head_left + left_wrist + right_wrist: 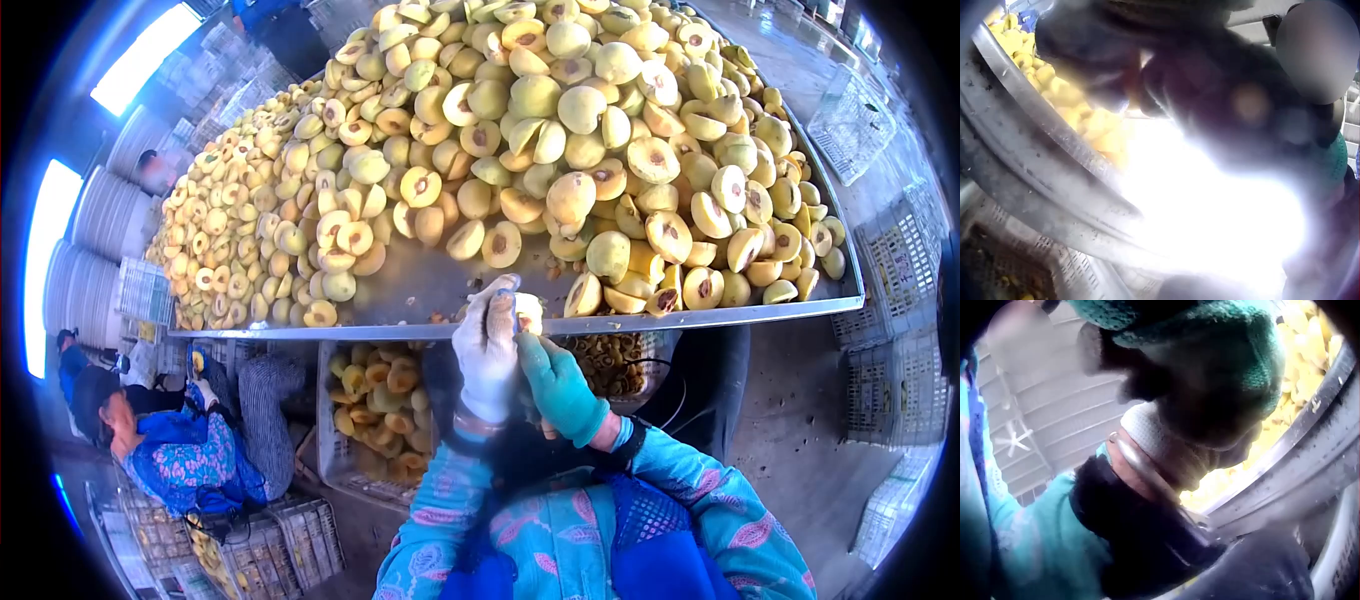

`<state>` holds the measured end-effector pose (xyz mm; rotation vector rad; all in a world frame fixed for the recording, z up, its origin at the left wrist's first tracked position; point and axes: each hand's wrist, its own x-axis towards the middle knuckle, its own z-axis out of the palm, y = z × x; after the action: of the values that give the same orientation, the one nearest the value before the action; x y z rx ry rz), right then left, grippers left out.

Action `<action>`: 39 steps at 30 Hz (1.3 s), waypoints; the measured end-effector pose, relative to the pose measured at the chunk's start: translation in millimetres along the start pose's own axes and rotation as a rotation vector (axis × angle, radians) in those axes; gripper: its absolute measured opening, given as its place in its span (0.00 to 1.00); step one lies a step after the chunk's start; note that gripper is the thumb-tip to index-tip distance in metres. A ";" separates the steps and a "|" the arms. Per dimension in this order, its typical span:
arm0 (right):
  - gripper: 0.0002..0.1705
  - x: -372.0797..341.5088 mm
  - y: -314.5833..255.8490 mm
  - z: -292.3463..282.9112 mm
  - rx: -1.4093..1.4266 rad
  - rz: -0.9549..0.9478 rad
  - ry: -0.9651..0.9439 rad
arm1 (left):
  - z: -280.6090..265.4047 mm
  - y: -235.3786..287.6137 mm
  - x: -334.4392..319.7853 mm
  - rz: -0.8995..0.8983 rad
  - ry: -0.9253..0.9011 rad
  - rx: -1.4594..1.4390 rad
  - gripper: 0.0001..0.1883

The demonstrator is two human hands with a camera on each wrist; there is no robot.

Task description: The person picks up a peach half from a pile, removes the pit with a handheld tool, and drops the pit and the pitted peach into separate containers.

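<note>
At the tray's near edge, my white-gloved left hand (485, 355) grips a pale fruit half (528, 314) with its fingers. My green-gloved right hand (565, 392) is curled close beside it, its upper end against the fruit. What looks like the end of a tool handle (548, 430) shows under the right hand; the working end is hidden. In the right wrist view the green glove (1235, 369) lies over the white glove (1150, 431), and the fruit half cannot be seen. Glare and shadow hide the grip in the left wrist view.
Halved yellow fruits (570, 110) are heaped on the metal tray (700, 318). Below its edge stand a crate of fruit halves (380, 400) and a crate of darker pieces (610, 362). Another person (190, 450) sits at the left. White crates (895, 260) stand at the right.
</note>
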<state>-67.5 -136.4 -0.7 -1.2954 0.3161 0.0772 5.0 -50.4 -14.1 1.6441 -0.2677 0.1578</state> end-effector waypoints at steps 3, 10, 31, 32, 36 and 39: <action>0.22 1.2 -2.1 -10.8 0.235 0.286 -0.208 | -5.6 8.0 -1.1 -0.043 -0.151 0.008 0.15; 0.23 -13.9 3.2 -21.8 1.224 0.535 -0.957 | -72.1 4.4 -24.2 -0.273 0.214 -0.133 0.18; 0.19 32.3 -4.5 -18.7 -0.562 -0.514 0.134 | -34.0 15.8 79.1 -0.289 -0.349 0.111 0.23; 0.19 34.4 -1.8 -16.7 -0.651 -0.493 0.116 | -33.8 15.2 62.6 -0.285 -0.322 0.022 0.20; 0.20 32.1 14.6 -11.1 -0.657 -0.473 0.119 | -28.9 5.2 20.5 0.188 -0.289 0.221 0.19; 0.20 22.5 16.5 -10.7 -0.538 -0.408 0.108 | -15.1 21.2 8.8 -0.241 -0.141 -0.215 0.18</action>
<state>-51.9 -144.8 -24.8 -1.8790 0.1175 -0.2722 8.6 -37.7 10.0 1.4618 -0.1847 -0.1655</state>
